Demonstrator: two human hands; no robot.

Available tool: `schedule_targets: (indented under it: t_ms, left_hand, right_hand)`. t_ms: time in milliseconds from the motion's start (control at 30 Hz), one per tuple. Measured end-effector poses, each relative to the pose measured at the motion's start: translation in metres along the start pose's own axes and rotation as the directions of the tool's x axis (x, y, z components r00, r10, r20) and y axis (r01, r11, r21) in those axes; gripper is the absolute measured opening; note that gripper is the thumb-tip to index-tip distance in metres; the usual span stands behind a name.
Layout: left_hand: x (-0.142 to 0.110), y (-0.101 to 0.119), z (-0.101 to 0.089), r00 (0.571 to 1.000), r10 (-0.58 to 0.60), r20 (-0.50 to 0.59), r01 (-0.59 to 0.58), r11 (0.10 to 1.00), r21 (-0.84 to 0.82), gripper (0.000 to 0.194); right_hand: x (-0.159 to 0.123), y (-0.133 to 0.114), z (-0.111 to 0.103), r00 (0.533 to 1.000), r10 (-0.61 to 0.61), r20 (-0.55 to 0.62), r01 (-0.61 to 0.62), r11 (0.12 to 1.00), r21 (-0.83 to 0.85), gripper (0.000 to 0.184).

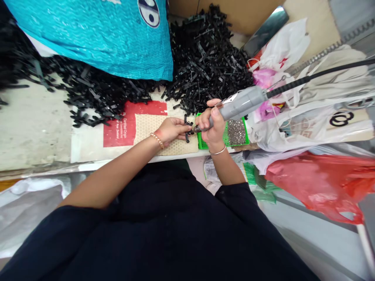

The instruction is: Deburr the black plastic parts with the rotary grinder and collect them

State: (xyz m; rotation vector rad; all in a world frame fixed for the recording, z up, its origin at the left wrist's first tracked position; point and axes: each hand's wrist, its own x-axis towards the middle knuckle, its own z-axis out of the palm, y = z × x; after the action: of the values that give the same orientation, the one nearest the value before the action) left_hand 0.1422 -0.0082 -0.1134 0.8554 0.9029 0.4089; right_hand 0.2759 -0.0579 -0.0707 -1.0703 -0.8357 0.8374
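Note:
My left hand [171, 129] pinches a small black plastic part [187, 128] and holds it on a beige honeycomb mat [152, 127]. My right hand [212, 127] is wrapped round a grey electric screwdriver [240, 104], whose tip touches the black part. A black cable [322, 74] runs from the tool off to the right. Right behind my right hand sits a green tray [244, 136] filled with small silver screws [236, 132].
A big heap of black plastic parts [205, 54] covers the back of the table, partly under a turquoise bag [102, 35]. White plastic bags [307, 121] and a red bag [319, 179] lie at the right. A red-and-white sheet [120, 130] lies under the mat.

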Motion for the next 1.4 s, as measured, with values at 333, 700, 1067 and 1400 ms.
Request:
schedule_targets:
  t_ms: [333, 700, 1067, 1400]
  left_hand:
    - [-0.003, 0.004, 0.002, 1.000, -0.005, -0.008, 0.005, 1.000, -0.019, 0.032]
    - [0.001, 0.002, 0.000, 1.000, -0.022, 0.001, 0.022, 1.000, 0.007, 0.028]
    - [0.003, 0.002, 0.000, 0.999, -0.045, -0.018, 0.045, 0.999, 0.008, 0.026]
    - [-0.001, 0.005, 0.001, 0.999, -0.047, -0.012, 0.046, 0.999, -0.009, 0.023]
  right_hand:
    - [-0.003, 0.002, 0.002, 0.997, -0.025, 0.072, 0.026, 1.000, -0.015, 0.046]
    - [0.003, 0.008, -0.001, 0.975, -0.048, 0.215, 0.046, 0.999, 0.013, 0.045]
    - [0.015, 0.023, -0.009, 0.880, 0.097, 0.466, -0.125, 0.992, 0.028, 0.058]
    - [0.017, -0.009, -0.021, 0.979, -0.121, 0.163, 0.112, 0.992, 0.061, 0.036]
